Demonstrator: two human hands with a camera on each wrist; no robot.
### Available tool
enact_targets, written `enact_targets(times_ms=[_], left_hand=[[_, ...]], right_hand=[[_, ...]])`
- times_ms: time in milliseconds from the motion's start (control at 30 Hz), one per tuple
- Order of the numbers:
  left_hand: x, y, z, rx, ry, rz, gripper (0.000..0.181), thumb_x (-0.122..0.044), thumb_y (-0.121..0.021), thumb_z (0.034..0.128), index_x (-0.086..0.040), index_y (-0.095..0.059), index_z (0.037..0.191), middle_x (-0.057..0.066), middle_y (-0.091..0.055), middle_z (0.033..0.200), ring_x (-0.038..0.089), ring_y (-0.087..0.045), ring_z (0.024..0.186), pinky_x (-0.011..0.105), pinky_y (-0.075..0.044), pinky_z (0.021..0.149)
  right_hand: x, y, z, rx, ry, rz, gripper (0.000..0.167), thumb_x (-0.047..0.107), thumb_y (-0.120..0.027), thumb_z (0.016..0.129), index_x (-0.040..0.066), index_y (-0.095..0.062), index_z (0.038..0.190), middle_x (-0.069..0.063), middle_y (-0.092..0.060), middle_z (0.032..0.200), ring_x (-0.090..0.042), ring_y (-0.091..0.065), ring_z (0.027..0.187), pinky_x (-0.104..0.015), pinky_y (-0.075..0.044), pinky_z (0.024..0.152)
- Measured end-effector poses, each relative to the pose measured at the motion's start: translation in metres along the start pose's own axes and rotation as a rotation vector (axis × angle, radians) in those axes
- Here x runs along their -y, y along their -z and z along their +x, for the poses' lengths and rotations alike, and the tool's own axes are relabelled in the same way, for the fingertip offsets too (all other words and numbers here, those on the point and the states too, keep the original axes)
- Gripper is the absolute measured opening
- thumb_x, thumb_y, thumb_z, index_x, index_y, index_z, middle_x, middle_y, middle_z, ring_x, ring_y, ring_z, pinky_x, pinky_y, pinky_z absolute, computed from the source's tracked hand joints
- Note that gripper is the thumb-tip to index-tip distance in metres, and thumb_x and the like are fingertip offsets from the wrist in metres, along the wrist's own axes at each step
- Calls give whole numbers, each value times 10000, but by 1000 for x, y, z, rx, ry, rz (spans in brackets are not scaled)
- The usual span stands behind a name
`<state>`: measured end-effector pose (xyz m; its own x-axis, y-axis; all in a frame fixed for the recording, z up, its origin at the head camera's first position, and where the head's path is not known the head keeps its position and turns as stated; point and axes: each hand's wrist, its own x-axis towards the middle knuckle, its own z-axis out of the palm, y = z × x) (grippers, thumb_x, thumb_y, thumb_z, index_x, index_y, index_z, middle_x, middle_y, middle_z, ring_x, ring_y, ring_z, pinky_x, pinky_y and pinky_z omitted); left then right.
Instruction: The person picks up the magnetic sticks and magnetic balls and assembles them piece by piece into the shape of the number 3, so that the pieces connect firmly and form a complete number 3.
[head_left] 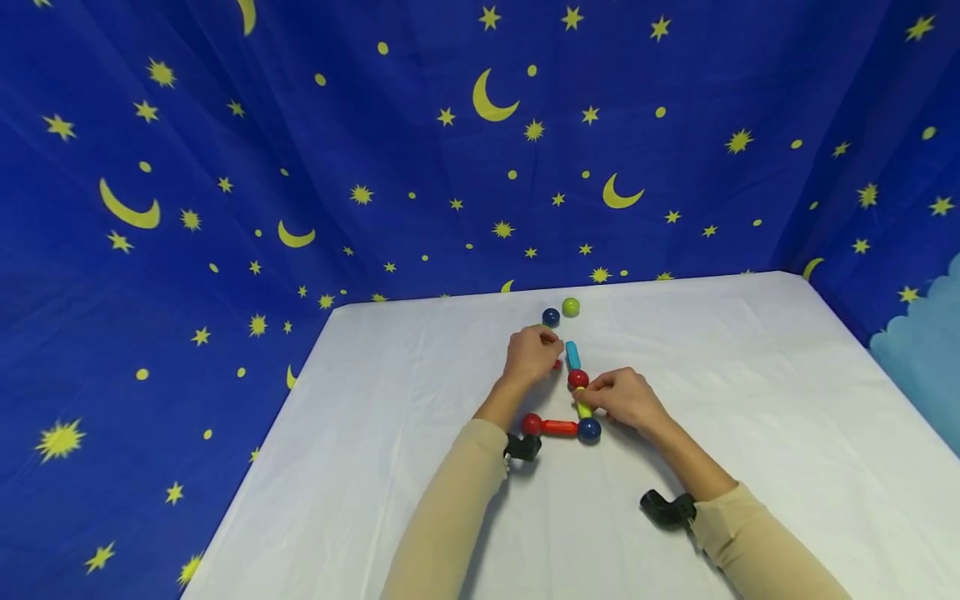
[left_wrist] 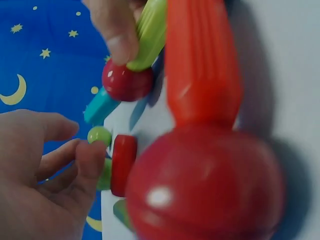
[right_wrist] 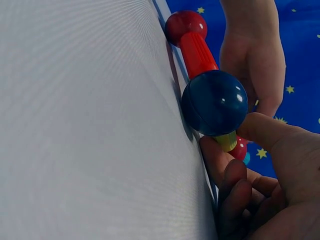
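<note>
My right hand (head_left: 628, 398) pinches the yellow-green stick (head_left: 584, 409) between thumb and fingers. That stick joins a red ball (head_left: 577, 379) to a dark blue ball (head_left: 588, 431); a light blue stick (head_left: 573, 354) extends from the red ball. From the blue ball a red stick (head_left: 559, 428) runs left to another red ball (head_left: 531, 424). My left hand (head_left: 531, 355) hovers left of the light blue stick, holding nothing, fingers loosely bent. Beside its fingertips in the left wrist view is a loose red piece (left_wrist: 124, 165). The right wrist view shows the right fingers (right_wrist: 255, 127) at the stick, partly hidden by the blue ball.
Near the back edge of the white table (head_left: 420, 375) lie a dark blue ball (head_left: 551, 317) and a green ball (head_left: 571, 307). Green pieces (left_wrist: 104, 175) are partly hidden beside the left hand. A blue starry cloth (head_left: 420, 150) hangs behind the table.
</note>
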<state>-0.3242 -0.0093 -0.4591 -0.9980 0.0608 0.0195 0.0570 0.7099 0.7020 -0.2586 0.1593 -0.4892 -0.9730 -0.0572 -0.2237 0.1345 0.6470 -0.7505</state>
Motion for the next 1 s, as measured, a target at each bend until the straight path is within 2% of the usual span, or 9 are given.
enact_targets(times_ms=[67,167,333,467,733,867,1000], left_hand=[[1,3,3,-48,-22,38,155,-238,-650,859,-153,-686,984,-23,-665,887,105,-589,791,244,-499,724],[5,7,8,-91,-24,74,210,-209,-676,834,-135,-672,1031,22,-656,994,143,-590,894,285,-508,813],[13,9,15,-113,-35,113,318,-213,-694,825,-124,-631,1124,86,-618,1136,205,-583,1020,334,-487,897],[18,7,20,-99,-37,109,366,-204,-682,833,-168,-599,1187,79,-594,1209,208,-572,1093,345,-471,943],[20,1,25,-19,-50,113,396,-202,-657,855,-205,-594,1246,39,-570,1296,198,-522,1220,361,-428,1032],[22,-1,28,-9,-47,149,403,-210,-662,859,-211,-596,1256,31,-577,1288,189,-532,1206,354,-435,1028],[22,-2,29,-26,-58,179,397,-193,-680,845,-206,-609,1235,25,-611,1225,167,-568,1127,323,-471,978]], right_hand=[[-1,0,1,-1,-3,-4,438,517,-723,742,114,-726,914,-25,-641,751,-157,-545,563,-261,-424,509],[-1,0,2,1,-3,-4,440,521,-724,739,115,-726,908,-27,-637,743,-161,-542,564,-261,-421,509],[-2,-1,3,-5,3,-11,431,516,-725,741,119,-727,906,-26,-639,753,-158,-543,569,-261,-423,510],[-3,-2,3,4,-1,-14,443,527,-721,741,120,-725,918,-26,-640,766,-156,-544,578,-260,-427,518],[-2,1,1,-6,-1,-3,417,503,-727,741,117,-724,898,-22,-637,744,-150,-543,568,-264,-424,508],[-2,1,0,-7,6,-2,408,500,-727,743,119,-728,889,-19,-637,738,-145,-539,566,-263,-424,508],[-1,1,0,-5,13,1,422,508,-725,742,114,-729,894,-21,-637,737,-146,-540,565,-266,-424,505]])
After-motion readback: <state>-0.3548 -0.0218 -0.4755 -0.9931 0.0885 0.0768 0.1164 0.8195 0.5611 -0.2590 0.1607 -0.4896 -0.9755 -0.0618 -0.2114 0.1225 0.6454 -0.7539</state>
